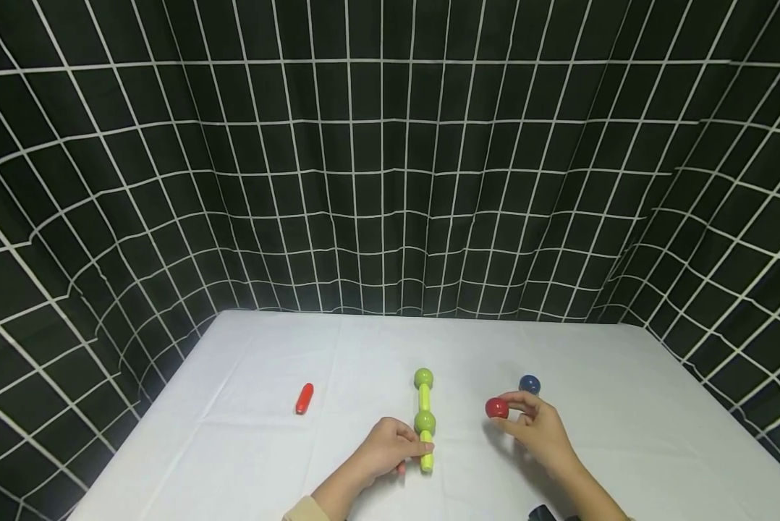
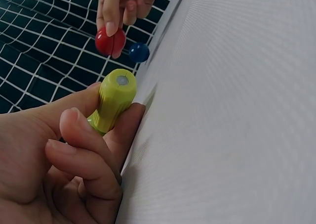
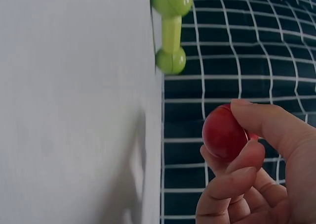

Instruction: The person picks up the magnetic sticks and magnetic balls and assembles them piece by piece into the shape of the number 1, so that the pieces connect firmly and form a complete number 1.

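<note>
Left hand (image 1: 390, 449) pinches the near rod (image 1: 427, 463) of the green chain (image 1: 425, 421), right hand (image 1: 538, 428) pinches the red ball (image 1: 496, 408) right of the chain; leaving the rod end (image 2: 122, 80) uncovered appears advisable

The curtain stands behind the table (image 1: 253, 463) and along its left and right sides. A row runs from back to front over the middle: far ball (image 1: 423, 378), far rod (image 1: 425, 398), near ball (image 1: 425, 422), near rod (image 1: 427, 463). The left hand (image 1: 393, 447) is at the near rod. A loose rod (image 1: 304, 399) lies left of the row. To the right, a third ball (image 1: 496, 408) is in the right hand (image 1: 538, 427); a fourth ball (image 1: 530, 383) is just behind that hand.
</note>
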Demonstrator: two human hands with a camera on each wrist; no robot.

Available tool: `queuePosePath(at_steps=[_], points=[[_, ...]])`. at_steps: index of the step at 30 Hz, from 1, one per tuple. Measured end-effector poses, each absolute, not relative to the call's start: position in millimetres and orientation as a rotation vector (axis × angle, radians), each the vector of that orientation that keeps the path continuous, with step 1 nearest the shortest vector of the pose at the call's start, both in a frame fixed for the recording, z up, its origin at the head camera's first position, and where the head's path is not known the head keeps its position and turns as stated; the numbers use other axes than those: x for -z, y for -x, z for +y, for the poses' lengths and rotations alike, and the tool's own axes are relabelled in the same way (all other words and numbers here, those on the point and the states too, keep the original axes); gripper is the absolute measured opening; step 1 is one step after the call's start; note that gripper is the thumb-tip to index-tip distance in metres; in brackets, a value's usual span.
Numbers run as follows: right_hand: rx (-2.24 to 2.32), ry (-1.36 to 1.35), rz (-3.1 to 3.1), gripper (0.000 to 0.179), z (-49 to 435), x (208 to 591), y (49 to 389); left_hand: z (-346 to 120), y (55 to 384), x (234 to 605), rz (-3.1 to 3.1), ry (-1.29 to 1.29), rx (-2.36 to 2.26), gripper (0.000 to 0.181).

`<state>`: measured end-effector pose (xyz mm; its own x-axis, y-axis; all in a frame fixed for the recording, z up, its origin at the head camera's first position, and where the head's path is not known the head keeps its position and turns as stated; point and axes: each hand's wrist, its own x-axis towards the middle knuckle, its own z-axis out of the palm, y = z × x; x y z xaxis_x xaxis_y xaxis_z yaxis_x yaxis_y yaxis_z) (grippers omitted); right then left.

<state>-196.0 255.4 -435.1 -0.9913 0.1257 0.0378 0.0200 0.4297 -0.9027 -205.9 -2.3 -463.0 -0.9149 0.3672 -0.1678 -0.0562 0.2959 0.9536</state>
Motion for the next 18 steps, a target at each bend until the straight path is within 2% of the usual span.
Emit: queuePosePath(at_steps=[10, 18], points=[[-1.794, 0.074, -2.591, 0.045, 232.6, 443.9, 188.6, -1.6, 208.4, 465.6, 2.214, -0.266, -1.661, 0.025], [-1.879, -0.171, -2.650, 0.048, 219.5, 449.8, 181.6, -1.6, 208.5, 465.7, 2.209, -0.252, -1.703, 0.024]])
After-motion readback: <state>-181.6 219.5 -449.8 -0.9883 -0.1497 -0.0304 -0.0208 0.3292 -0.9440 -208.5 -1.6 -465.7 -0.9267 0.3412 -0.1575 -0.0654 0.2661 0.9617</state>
